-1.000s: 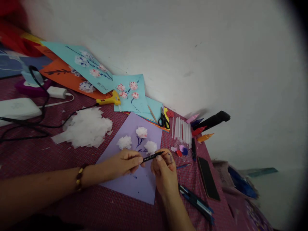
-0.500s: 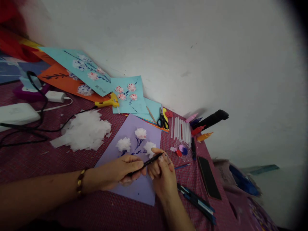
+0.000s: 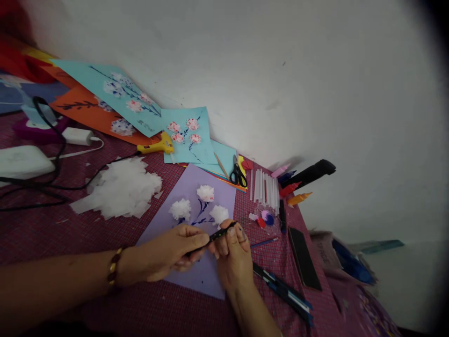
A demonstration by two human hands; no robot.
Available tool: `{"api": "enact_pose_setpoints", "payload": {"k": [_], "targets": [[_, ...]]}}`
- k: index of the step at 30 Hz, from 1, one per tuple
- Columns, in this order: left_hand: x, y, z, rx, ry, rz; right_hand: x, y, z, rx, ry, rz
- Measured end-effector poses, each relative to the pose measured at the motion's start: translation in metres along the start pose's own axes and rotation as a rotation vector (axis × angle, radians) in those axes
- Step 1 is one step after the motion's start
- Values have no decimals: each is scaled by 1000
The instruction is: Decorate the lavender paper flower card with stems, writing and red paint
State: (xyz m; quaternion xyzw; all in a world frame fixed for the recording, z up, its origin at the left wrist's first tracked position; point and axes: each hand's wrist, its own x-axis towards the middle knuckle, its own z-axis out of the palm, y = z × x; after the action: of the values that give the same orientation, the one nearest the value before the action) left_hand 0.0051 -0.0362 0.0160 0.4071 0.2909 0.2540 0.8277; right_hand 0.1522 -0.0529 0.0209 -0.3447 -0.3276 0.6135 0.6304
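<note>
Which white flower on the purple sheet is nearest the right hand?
The rightmost flower, beside the right hand; the top flower and left flower are farther.

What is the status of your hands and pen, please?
Left hand gripping black pen; right hand on its far end. Purple sheet below, partly hidden by hands.

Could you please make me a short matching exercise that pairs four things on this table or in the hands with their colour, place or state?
Things:
1. Black pen
2. Glue gun
3. Scissors
4. Paper pieces

Descriptions:
A. White, in a loose heap on the checked cloth
B. Between the left hand and the right hand
C. Yellow, with a black cord
D. With two black finger loops

Right pairs: 1-B, 2-C, 3-D, 4-A.
</note>
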Motion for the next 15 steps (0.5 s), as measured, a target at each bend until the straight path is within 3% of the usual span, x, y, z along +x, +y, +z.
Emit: {"api": "enact_pose_setpoints", "payload": {"k": [4,12,15], "targets": [[4,0,-3,205,98,121,-2,0,2,-18,36,8],[8,6,-7,255,162,110,7,-13,-15,-59,37,186],[6,10,-12,366,195,129,12,-23,-26,-124,16,267]]}}
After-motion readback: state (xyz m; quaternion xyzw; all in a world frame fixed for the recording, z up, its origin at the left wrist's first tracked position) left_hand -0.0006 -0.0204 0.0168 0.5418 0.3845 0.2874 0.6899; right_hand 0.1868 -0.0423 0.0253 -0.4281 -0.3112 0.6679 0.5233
